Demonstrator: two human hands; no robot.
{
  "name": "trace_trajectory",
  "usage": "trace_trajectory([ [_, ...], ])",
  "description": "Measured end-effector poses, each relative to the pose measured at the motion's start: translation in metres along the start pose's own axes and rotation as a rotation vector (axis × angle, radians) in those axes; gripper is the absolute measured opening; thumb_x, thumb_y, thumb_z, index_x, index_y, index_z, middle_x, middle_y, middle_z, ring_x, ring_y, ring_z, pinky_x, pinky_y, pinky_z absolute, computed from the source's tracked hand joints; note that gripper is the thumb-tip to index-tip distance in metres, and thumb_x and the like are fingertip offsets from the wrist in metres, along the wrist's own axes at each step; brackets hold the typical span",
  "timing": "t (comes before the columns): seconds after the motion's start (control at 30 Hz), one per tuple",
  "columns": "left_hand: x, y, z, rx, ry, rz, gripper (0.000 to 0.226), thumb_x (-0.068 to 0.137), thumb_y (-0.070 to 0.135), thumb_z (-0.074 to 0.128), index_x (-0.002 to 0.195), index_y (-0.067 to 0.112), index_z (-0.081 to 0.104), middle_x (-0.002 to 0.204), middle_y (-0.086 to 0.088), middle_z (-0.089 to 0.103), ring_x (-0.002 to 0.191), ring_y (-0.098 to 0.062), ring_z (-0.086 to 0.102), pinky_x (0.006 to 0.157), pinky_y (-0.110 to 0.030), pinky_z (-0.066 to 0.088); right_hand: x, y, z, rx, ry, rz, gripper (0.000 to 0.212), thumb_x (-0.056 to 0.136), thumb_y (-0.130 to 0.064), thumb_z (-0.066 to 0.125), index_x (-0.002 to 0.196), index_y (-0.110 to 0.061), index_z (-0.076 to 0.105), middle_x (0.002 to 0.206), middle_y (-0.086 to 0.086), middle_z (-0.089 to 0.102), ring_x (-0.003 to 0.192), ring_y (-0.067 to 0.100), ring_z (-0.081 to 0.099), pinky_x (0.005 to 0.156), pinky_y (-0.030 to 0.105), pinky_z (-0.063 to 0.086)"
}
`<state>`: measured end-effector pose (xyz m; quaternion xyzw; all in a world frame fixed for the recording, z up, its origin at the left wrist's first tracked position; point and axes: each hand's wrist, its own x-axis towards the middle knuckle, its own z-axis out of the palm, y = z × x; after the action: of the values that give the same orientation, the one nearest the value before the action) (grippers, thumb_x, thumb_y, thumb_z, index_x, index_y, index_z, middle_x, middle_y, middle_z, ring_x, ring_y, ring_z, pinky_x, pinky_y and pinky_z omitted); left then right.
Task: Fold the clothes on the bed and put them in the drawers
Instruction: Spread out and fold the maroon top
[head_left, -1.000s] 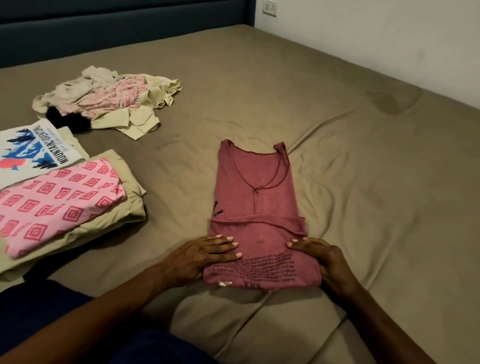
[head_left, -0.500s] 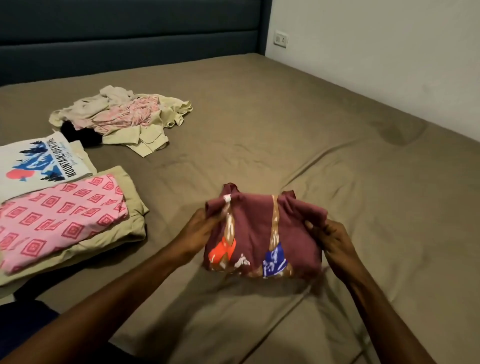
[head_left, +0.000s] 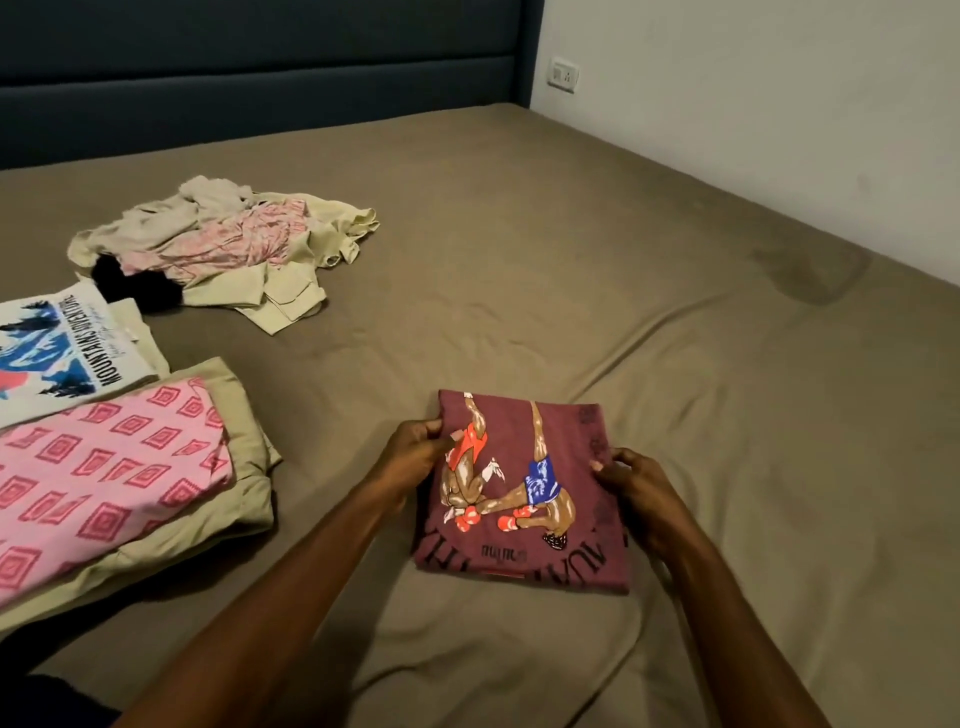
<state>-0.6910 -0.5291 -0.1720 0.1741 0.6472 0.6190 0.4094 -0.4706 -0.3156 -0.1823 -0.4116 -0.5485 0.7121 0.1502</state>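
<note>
1. Presently, a folded maroon shirt (head_left: 524, 493) with a boxer print lies flat on the bed (head_left: 571, 270), toward its near edge.
2. Left hand (head_left: 413, 460) pinches the shirt's left edge, thumb on top.
3. Right hand (head_left: 636, 486) grips the right edge, fingers curled round it.
4. Folded stack (head_left: 114, 467), pink patterned piece uppermost, sits at the left edge.
5. Unfolded pile (head_left: 223, 244) lies toward the headboard (head_left: 260, 78), well apart from the shirt.
</note>
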Motion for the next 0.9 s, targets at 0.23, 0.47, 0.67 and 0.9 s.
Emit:
trace_trajectory([
  [0.23,-0.008,-0.009,0.002,0.127,0.033,-0.11,0.02,0.097,0.005,0.061,0.109,0.002,0.076,0.102,-0.012,0.079,0.092,-0.027,0.076,0.079,-0.03,0.061,-0.002,0.02,0.008,-0.078,0.177,-0.084,0.012,0.1,-0.009,0.06,0.106,-0.003,0.068,0.101,0.022,0.076,0.084,0.035,0.075,0.079,0.051,0.063],
  [0.47,-0.021,-0.025,0.008,0.146,0.149,-0.067,0.037,0.074,0.045,0.076,0.092,0.014,0.081,0.089,-0.003,0.08,0.088,-0.021,0.077,0.091,-0.045,0.06,-0.028,0.045,0.015,-0.211,0.278,-0.155,0.02,0.091,-0.034,0.067,0.105,-0.021,0.068,0.1,0.003,0.078,0.09,0.025,0.076,0.085,0.055,0.061],
  [0.67,-0.051,-0.043,0.009,-0.031,0.061,-0.046,0.021,0.087,0.011,0.078,0.106,0.001,0.078,0.102,-0.017,0.078,0.096,-0.034,0.075,0.088,-0.044,0.061,-0.044,0.052,0.025,-0.156,0.234,-0.165,0.019,0.098,-0.027,0.07,0.106,-0.011,0.073,0.097,0.007,0.08,0.089,0.03,0.077,0.081,0.05,0.063],
  [0.9,-0.073,-0.053,0.008,-0.028,0.168,-0.093,0.035,0.092,0.035,0.075,0.084,0.001,0.078,0.08,-0.013,0.077,0.073,-0.025,0.069,0.068,-0.032,0.051,-0.065,0.057,0.031,-0.303,0.397,-0.213,0.028,0.102,-0.028,0.062,0.083,-0.009,0.069,0.076,0.003,0.075,0.074,0.029,0.072,0.062,0.033,0.053],
])
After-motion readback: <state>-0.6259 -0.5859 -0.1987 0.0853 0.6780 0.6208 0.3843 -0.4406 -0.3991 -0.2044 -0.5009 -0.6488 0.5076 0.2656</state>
